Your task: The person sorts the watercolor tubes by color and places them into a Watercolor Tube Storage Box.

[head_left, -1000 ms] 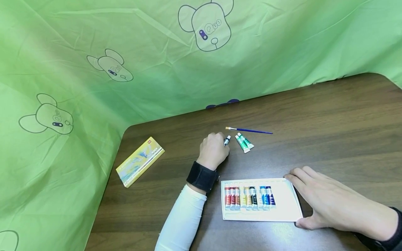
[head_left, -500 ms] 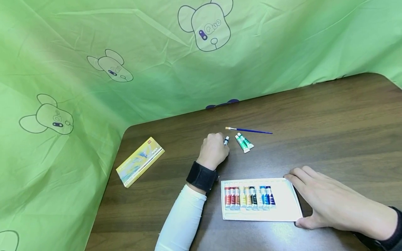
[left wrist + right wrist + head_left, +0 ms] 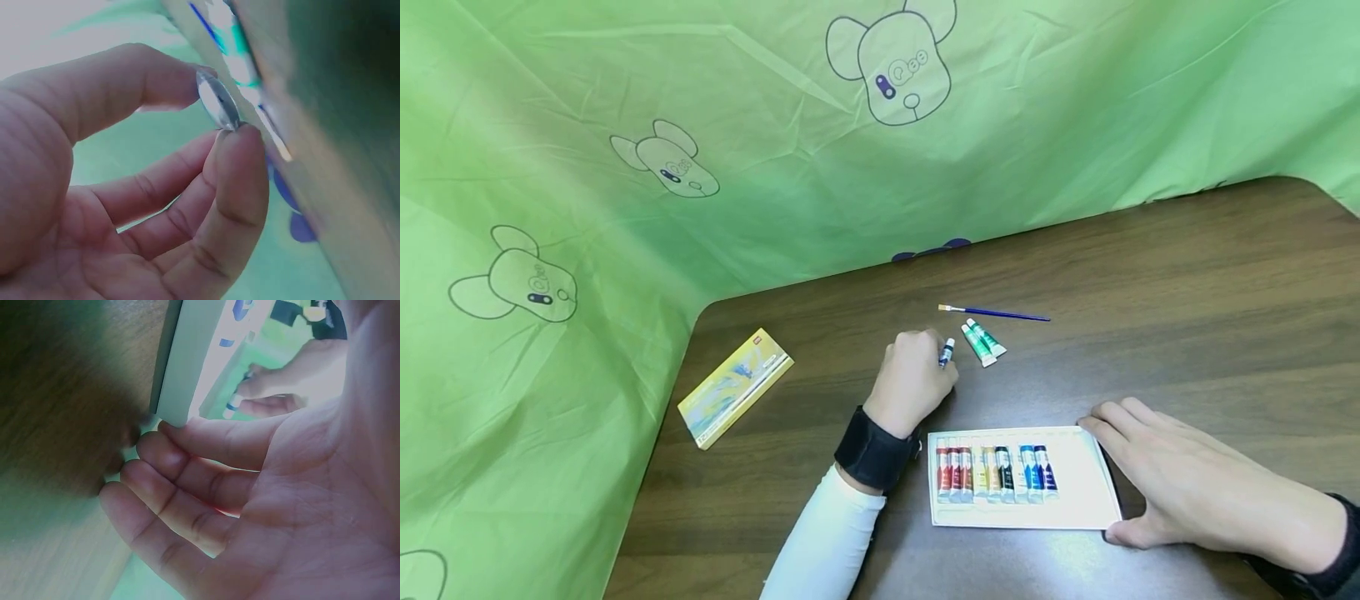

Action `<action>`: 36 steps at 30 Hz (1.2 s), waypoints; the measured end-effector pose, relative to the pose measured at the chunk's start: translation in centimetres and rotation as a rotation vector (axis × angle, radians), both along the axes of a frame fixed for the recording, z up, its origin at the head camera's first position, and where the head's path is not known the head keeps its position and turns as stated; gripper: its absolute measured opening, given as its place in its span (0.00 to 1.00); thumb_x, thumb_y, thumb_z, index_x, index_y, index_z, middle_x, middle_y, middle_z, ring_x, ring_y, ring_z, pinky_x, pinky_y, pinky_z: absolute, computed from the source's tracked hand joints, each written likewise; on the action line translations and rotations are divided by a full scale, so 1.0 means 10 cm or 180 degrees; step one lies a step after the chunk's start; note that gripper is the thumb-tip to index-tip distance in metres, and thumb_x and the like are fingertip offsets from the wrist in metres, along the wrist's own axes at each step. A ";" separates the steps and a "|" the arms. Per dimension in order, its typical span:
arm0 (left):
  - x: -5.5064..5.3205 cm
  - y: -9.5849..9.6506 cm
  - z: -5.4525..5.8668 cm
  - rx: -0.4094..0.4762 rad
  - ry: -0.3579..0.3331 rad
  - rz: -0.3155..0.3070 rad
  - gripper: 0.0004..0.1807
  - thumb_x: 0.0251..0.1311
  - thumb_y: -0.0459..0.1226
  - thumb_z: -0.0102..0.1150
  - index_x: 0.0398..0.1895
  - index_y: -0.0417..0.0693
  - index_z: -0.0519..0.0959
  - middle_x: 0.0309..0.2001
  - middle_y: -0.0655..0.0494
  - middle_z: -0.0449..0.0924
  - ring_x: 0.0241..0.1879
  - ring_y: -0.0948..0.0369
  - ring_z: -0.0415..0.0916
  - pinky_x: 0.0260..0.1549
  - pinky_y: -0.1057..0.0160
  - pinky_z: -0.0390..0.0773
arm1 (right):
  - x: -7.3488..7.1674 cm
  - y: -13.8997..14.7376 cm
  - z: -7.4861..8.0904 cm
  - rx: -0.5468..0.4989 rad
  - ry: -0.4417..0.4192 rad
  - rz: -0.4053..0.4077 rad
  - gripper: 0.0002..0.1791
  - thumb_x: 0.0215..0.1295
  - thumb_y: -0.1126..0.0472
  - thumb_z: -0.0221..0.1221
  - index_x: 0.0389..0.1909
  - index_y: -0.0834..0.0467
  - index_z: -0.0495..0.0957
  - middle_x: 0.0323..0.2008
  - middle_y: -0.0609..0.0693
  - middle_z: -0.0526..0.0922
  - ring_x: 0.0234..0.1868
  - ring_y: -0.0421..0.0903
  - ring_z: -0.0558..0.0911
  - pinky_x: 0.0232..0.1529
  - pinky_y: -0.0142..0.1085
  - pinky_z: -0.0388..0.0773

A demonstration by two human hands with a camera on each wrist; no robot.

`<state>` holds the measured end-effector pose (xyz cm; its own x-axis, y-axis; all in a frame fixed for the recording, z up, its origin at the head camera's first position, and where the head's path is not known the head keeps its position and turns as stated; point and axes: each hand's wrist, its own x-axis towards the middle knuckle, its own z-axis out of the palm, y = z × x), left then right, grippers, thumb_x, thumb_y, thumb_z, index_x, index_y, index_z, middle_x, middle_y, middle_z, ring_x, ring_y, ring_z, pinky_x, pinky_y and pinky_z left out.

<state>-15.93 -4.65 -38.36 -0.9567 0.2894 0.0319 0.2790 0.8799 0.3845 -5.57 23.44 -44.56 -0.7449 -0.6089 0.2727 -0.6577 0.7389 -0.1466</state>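
Thumb and fingers of my left hand (image 3: 912, 379) pinch a small paint tube (image 3: 947, 352) with a dark label and a pale cap. The left wrist view shows the tube's silvery end (image 3: 219, 101) between the fingertips. My right hand (image 3: 1202, 487) spans the right end of a white tray (image 3: 1088, 487), thumb at its near corner and index finger at its far corner. Several paint tubes (image 3: 992, 473), from red to dark blue, lie side by side in the tray's left and middle part. Two green paint tubes (image 3: 982, 342) lie just right of my left hand.
A blue paintbrush (image 3: 1000, 313) lies beyond the green tubes. To the left is a yellow box (image 3: 735, 388), set at a slant on the brown wooden table (image 3: 1210, 317). Green cloth (image 3: 760, 192) with cartoon outlines hangs along the table's back and left edges.
My left hand has come a little nearer and to the right, with the paint tube pinched in it. The right hand and the tray have stayed in place.
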 end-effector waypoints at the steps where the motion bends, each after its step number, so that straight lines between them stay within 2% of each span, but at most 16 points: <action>1: 0.04 0.02 0.01 -0.0011 0.0001 -0.0049 0.15 0.63 0.30 0.65 0.22 0.48 0.72 0.21 0.62 0.60 0.16 0.68 0.57 0.15 0.73 0.58 | 0.00 0.00 0.00 -0.0001 0.0003 0.0001 0.56 0.24 0.30 0.81 0.56 0.57 0.78 0.53 0.45 0.79 0.53 0.47 0.78 0.51 0.48 0.81; 6: 0.26 0.10 0.06 -0.0056 0.0022 -0.0273 0.03 0.63 0.32 0.68 0.32 0.43 0.83 0.24 0.59 0.72 0.19 0.68 0.64 0.16 0.74 0.63 | 0.00 -0.01 -0.01 0.0019 -0.0016 0.0002 0.56 0.25 0.29 0.81 0.56 0.59 0.79 0.53 0.47 0.79 0.53 0.48 0.78 0.51 0.49 0.81; 10: 0.44 0.19 0.08 -0.0134 0.0107 -0.0441 0.04 0.62 0.33 0.70 0.38 0.43 0.87 0.28 0.58 0.80 0.23 0.69 0.68 0.20 0.75 0.68 | 0.00 -0.01 0.00 0.0039 -0.0053 0.0009 0.56 0.26 0.29 0.80 0.56 0.60 0.79 0.52 0.47 0.79 0.53 0.48 0.78 0.51 0.49 0.82; 16: 0.74 0.37 0.09 -0.0517 0.0102 -0.0838 0.04 0.61 0.37 0.71 0.31 0.48 0.85 0.24 0.63 0.75 0.22 0.72 0.66 0.18 0.77 0.65 | 0.00 0.00 -0.01 -0.0027 0.0017 0.0036 0.55 0.25 0.30 0.80 0.56 0.59 0.79 0.52 0.46 0.79 0.52 0.47 0.78 0.50 0.48 0.81; 19: 0.88 0.47 0.08 -0.0771 0.0288 -0.1073 0.06 0.60 0.39 0.72 0.28 0.51 0.84 0.23 0.65 0.75 0.23 0.72 0.70 0.19 0.75 0.66 | 0.00 0.01 -0.02 -0.0105 0.0128 0.0055 0.55 0.22 0.32 0.81 0.54 0.58 0.79 0.51 0.45 0.79 0.51 0.47 0.78 0.50 0.47 0.80; 22: 0.97 0.54 0.05 -0.0977 0.0534 -0.1204 0.07 0.57 0.40 0.72 0.25 0.53 0.82 0.22 0.65 0.75 0.22 0.71 0.73 0.18 0.73 0.68 | 0.00 0.02 -0.03 -0.0142 0.0174 0.0066 0.54 0.21 0.32 0.81 0.54 0.58 0.79 0.50 0.44 0.79 0.51 0.46 0.78 0.50 0.46 0.80; 28: 1.06 0.63 -0.05 -0.1176 0.0741 -0.1240 0.06 0.59 0.42 0.71 0.28 0.55 0.83 0.24 0.64 0.79 0.22 0.70 0.75 0.18 0.73 0.69 | -0.01 0.03 -0.03 -0.0153 0.0206 0.0092 0.54 0.20 0.32 0.81 0.53 0.57 0.79 0.50 0.43 0.78 0.50 0.45 0.77 0.50 0.45 0.79; 36: 1.17 0.73 -0.15 -0.1409 0.1202 -0.0976 0.06 0.62 0.44 0.68 0.30 0.56 0.84 0.24 0.64 0.79 0.19 0.68 0.77 0.14 0.71 0.71 | -0.01 0.03 -0.02 -0.0137 0.0188 0.0104 0.54 0.21 0.33 0.81 0.53 0.58 0.78 0.50 0.44 0.78 0.50 0.46 0.77 0.50 0.46 0.80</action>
<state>-4.26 2.65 -39.82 -0.7751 0.6100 0.1644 0.5871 0.7916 -0.1691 -5.66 23.78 -44.77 -0.7065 -0.6194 0.3422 -0.6899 0.7106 -0.1381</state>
